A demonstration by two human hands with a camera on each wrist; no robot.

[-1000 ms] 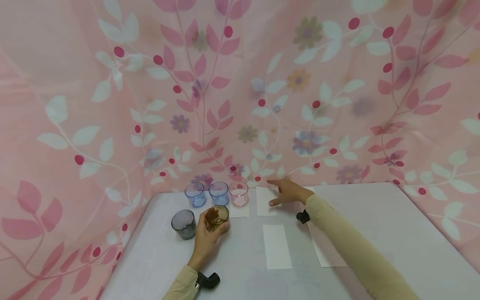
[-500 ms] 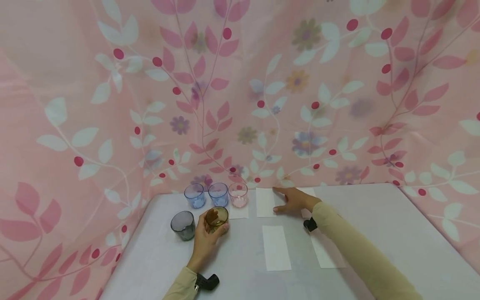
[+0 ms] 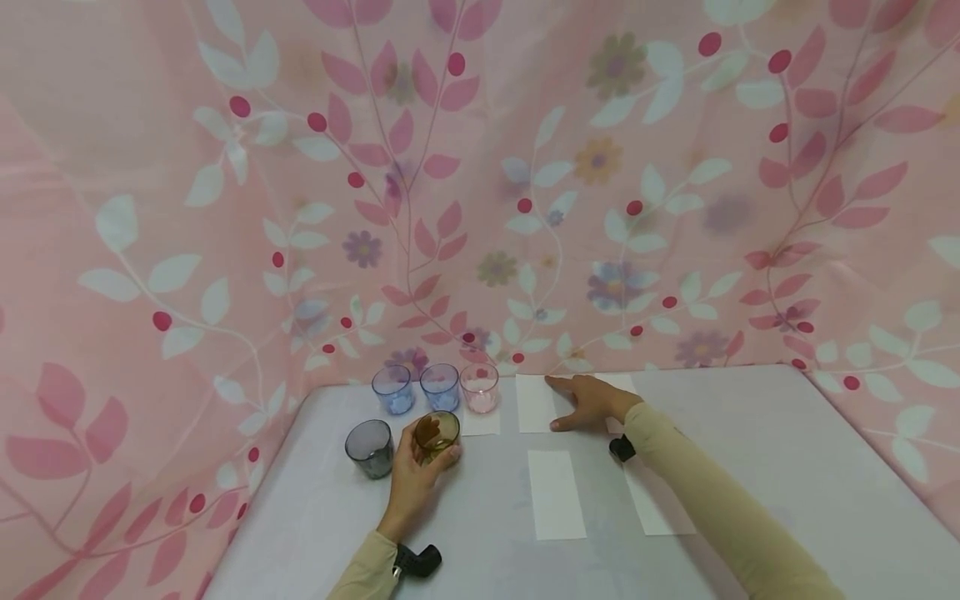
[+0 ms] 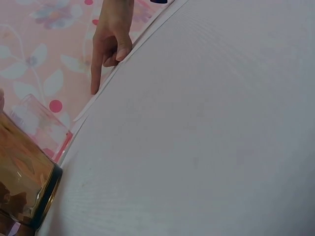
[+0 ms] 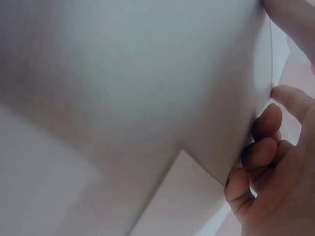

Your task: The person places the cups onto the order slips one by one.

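Observation:
In the head view my left hand (image 3: 411, 479) grips an amber glass (image 3: 437, 437), thumb on its right side; the glass also shows at the lower left of the left wrist view. Beside it on the left stands a grey glass (image 3: 370, 450). Two blue glasses (image 3: 393, 390) and a pink glass (image 3: 480, 387) line the back of the table. My right hand (image 3: 591, 402) rests at the right edge of a white paper card (image 3: 534, 406), index finger and thumb stretched toward it. The right wrist view has its fingertips (image 5: 280, 93) along a paper edge.
More white paper pieces lie around: one at the front middle (image 3: 557, 496), one partly under the right forearm (image 3: 660, 504), and one by the pink glass (image 3: 480, 423). A floral curtain (image 3: 525, 208) hangs right behind the table's (image 3: 750, 433) back edge.
My right hand has come down and shifted right, from over the back paper card to that card's right edge. The left hand and the amber glass have stayed in place.

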